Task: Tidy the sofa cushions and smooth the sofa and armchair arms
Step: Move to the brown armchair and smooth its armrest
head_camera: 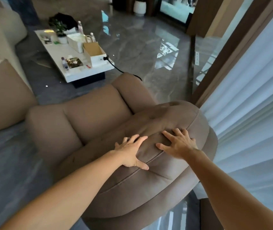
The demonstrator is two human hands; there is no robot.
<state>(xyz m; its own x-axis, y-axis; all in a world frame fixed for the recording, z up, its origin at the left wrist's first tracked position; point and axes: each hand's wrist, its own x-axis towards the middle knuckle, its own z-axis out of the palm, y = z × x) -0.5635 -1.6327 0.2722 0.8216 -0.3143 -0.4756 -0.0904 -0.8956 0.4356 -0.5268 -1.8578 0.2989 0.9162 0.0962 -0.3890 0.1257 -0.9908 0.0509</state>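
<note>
While pressing down on the armchair [99, 113], both hands spread open and flat, a little apart, clamped on nothing: left hand [130, 153] over the front edge of the back cushion [157, 171] with thumb hooked on the piped seam, right hand [177, 145] at about two o'clock of it, palm on the crown. Fills the middle of the view, seen from behind and above the backrest.

Looks soft and thickly padded, dimpling under the fingers; suede-like cover, probably grippy rather than slick, likely to show stroke marks. Too bulky and heavy to lift, by the look of it; best worked with flat palms swept outward from the seam, not pinched. Nothing fragile in the upholstery itself.

Nearer arm [52, 130] at nine o'clock of the seat, farther arm [132, 90] at twelve o'clock, both rounded and free of clutter, reachable by leaning over or stepping round.

Sofa [4, 97] at nine o'clock of the view, just beside the chair. Coffee table [56, 50] at eleven o'clock, loaded with a cardboard box [93, 48], bottles and a small plant. Black cable [115, 67] trailing from the table toward the farther arm: a likely snag for feet. Curtain [248, 97] close at three o'clock, narrowing that side. Glossy floor, possibly slippery.
</note>
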